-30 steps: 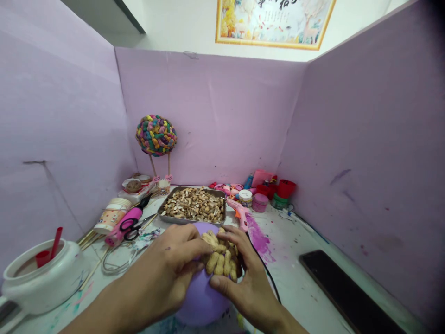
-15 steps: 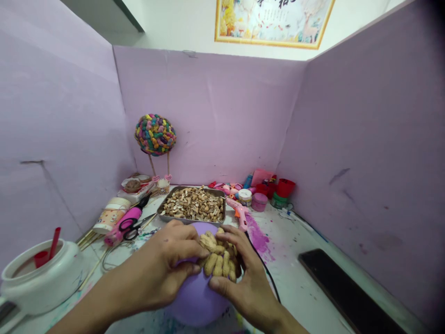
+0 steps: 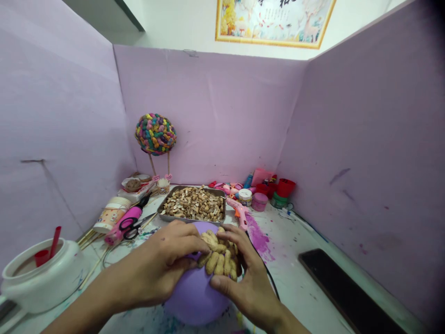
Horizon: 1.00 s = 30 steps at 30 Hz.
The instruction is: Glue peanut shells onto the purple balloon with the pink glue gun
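A purple balloon (image 3: 198,297) lies on the table in front of me, with a patch of peanut shells (image 3: 219,256) stuck on its upper side. My left hand (image 3: 163,266) rests on the balloon's left side, its fingertips pinching a peanut shell at the patch's left edge. My right hand (image 3: 245,278) cups the balloon's right side, thumb under the shells and fingers curled over them. Behind the balloon stands a metal tray (image 3: 162,211) heaped with peanut shells.
A pink glue gun (image 3: 239,212) lies right of the tray, its black cord running past my right hand. Scissors (image 3: 134,227), paper cups (image 3: 110,215) and a white pot (image 3: 41,278) stand at left. Small jars (image 3: 259,201) crowd the back. A black slab (image 3: 340,290) lies at right. Purple walls enclose the table.
My left hand's fingers have shifted a little on the shell at the patch's left edge, and the balloon has slid slightly leftward. My right hand holds its place.
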Each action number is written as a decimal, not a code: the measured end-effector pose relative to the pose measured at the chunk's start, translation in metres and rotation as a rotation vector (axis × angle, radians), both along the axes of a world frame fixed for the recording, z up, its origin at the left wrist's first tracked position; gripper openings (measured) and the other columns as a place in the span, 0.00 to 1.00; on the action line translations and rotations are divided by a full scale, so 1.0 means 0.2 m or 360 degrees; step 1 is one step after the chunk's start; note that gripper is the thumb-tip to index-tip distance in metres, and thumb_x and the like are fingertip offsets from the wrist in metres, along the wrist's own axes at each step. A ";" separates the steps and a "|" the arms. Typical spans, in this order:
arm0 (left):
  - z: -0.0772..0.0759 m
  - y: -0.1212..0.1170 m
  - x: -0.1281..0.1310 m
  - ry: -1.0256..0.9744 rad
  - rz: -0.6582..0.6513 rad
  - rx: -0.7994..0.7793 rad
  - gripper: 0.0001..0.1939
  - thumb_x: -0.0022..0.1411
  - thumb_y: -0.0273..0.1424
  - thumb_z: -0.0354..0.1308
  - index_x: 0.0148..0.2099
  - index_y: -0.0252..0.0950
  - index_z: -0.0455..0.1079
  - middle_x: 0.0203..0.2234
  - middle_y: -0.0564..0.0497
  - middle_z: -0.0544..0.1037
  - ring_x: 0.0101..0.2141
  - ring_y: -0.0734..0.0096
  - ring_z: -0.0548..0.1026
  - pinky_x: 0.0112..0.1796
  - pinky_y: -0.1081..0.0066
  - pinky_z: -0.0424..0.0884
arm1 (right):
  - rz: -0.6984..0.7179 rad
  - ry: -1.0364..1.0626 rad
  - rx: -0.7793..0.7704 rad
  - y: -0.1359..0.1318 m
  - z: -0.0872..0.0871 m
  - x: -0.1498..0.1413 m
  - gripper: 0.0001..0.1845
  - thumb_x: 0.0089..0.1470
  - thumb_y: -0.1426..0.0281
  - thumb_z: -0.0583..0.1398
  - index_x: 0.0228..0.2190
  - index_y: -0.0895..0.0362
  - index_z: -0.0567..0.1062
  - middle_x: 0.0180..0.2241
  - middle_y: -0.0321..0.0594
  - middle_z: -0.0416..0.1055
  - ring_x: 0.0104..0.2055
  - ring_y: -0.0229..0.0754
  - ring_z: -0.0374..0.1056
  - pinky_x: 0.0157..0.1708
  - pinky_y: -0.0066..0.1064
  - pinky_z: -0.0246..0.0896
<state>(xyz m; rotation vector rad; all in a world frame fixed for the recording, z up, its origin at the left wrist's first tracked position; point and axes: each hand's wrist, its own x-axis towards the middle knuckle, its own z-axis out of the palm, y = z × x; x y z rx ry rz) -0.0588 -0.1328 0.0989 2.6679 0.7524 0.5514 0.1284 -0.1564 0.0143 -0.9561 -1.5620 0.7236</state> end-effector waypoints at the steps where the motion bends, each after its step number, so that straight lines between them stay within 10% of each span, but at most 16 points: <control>1: 0.00 0.00 0.00 0.0002 0.0007 -0.0002 0.13 0.58 0.22 0.47 0.42 0.39 0.67 0.33 0.50 0.71 0.36 0.71 0.67 0.37 0.71 0.63 | 0.0000 0.0001 0.0001 0.00 0.00 0.00 0.29 0.35 0.65 0.67 0.42 0.53 0.67 0.52 0.44 0.56 0.56 0.49 0.54 0.52 0.36 0.55; 30: 0.03 -0.01 -0.04 -0.0095 0.0023 -0.0039 0.14 0.58 0.23 0.48 0.45 0.41 0.65 0.36 0.51 0.72 0.39 0.71 0.68 0.41 0.69 0.63 | 0.0089 -0.0014 0.0062 0.01 -0.03 0.03 0.30 0.38 0.59 0.65 0.45 0.51 0.66 0.53 0.45 0.54 0.57 0.52 0.52 0.52 0.41 0.52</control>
